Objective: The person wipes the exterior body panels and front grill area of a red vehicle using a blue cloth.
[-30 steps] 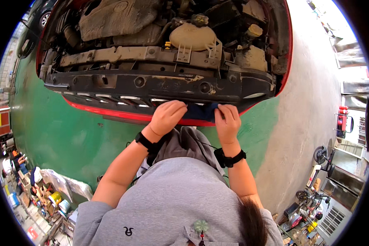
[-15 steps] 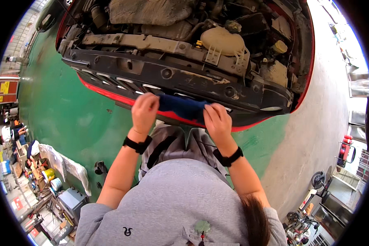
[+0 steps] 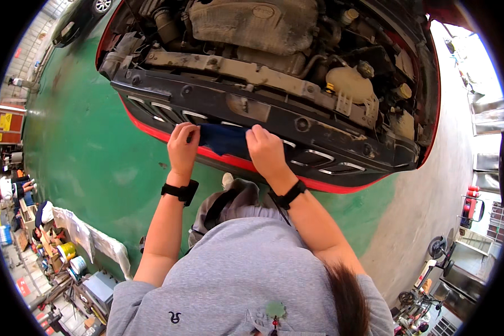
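A dark blue cloth (image 3: 224,138) is stretched between my two hands against the front grille (image 3: 322,159) of a car whose engine bay is open. My left hand (image 3: 182,148) pinches the cloth's left end near the middle of the grille, and my right hand (image 3: 266,151) pinches its right end. Below the grille runs the red bumper (image 3: 341,186). A dusty engine cover (image 3: 246,25) and a pale plastic tank (image 3: 347,84) lie in the bay above my hands.
Another dark car (image 3: 73,22) stands at the upper left on the green floor (image 3: 84,162). Boxes, buckets (image 3: 67,252) and a wrapped sheet (image 3: 92,235) lie at the lower left. A wheeled scooter (image 3: 437,246) and metal panels (image 3: 481,168) line the right.
Both hands and the cloth have moved left along the grille. The car has shifted rightward in the view, showing more grille to the right of my hands.
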A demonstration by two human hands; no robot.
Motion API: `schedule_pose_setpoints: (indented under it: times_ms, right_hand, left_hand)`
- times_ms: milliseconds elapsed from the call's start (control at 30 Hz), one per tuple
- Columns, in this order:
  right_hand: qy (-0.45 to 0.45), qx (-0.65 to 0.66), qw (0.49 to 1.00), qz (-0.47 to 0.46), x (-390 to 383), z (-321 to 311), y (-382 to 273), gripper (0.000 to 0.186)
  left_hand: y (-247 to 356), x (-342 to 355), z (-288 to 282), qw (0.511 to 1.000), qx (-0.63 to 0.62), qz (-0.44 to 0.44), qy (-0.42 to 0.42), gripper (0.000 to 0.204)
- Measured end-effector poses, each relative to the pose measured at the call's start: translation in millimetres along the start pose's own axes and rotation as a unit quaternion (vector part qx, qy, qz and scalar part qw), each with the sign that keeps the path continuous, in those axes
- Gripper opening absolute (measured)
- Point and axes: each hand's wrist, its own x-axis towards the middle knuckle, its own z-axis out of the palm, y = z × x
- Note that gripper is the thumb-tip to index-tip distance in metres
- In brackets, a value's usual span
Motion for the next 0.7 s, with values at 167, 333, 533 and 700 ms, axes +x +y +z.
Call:
schedule_pose_setpoints:
  times_ms: [167, 333, 533, 700]
  right_hand:
    - [0.062, -0.008, 0.995, 0.079, -3, 2, -16, 0.007]
    - [0.041, -0.004, 0.996, 0.076, 33, 41, -47, 0.013]
    - [0.032, -0.027, 0.997, 0.070, 40, 54, -59, 0.007]
    - [0.086, -0.040, 0.968, 0.234, 3, 17, -46, 0.009]
  left_hand:
    - [-17, 18, -2, 0.992, -0.047, 0.105, -0.046, 0.012]
    - [-57, 33, -21, 0.995, -0.075, 0.050, -0.052, 0.013]
    - [-92, 30, -45, 0.995, -0.050, 0.057, -0.065, 0.010]
    - [-63, 15, -25, 0.962, -0.137, 0.174, -0.162, 0.012]
